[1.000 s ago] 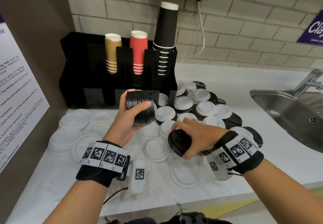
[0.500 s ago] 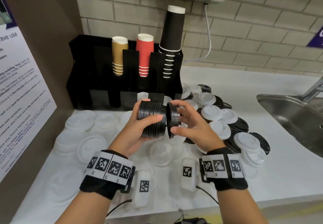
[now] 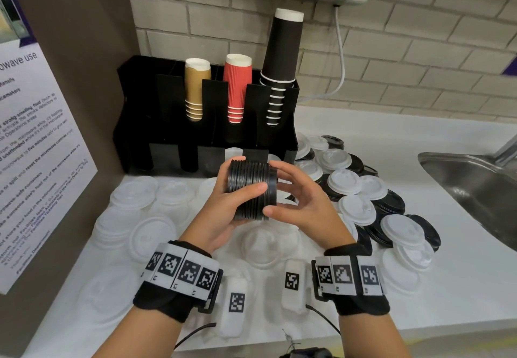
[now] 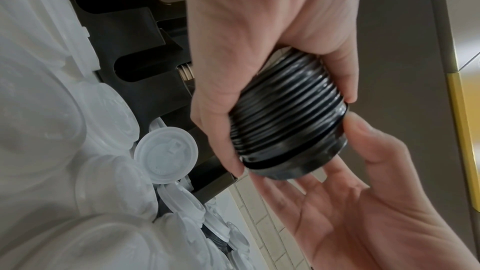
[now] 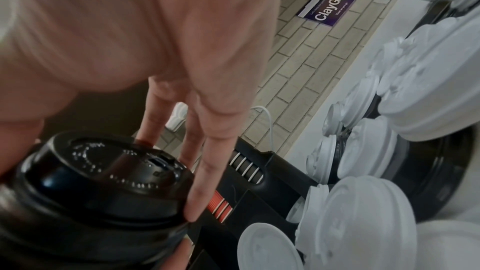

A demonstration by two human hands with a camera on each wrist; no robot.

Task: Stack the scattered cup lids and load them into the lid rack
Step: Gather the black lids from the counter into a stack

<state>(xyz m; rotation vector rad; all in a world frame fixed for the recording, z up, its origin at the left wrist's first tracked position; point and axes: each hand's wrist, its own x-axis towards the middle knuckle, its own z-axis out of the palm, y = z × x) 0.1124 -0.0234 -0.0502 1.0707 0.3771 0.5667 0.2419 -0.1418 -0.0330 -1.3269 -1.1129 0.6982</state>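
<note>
My left hand [image 3: 247, 174] grips a stack of black lids [image 3: 250, 204] on its side, thumb in front and fingers behind, above the counter in front of the black rack [image 3: 167, 122]. My right hand [image 3: 282, 190] is at the stack's right end with fingers nearly straight, touching the last lid. In the left wrist view the ribbed black stack [image 4: 285, 114] sits in my left palm and the right palm lies open below it. The right wrist view shows the end lid's top [image 5: 103, 171] under straight fingers [image 5: 205, 182]. The rack's lower slots [image 3: 209, 159] look dark.
Clear and white lids [image 3: 134, 195] lie scattered on the counter's left and middle. A mixed pile of black and white lids [image 3: 363, 190] spreads to the right. The rack holds tan [image 3: 195, 89], red [image 3: 237, 86] and black cups [image 3: 282, 50]. A steel sink [image 3: 470, 178] is at the right.
My right hand picked a black lid off the counter, carried it up to the stack's right end and seated it there. The left hand held the stack in place.
</note>
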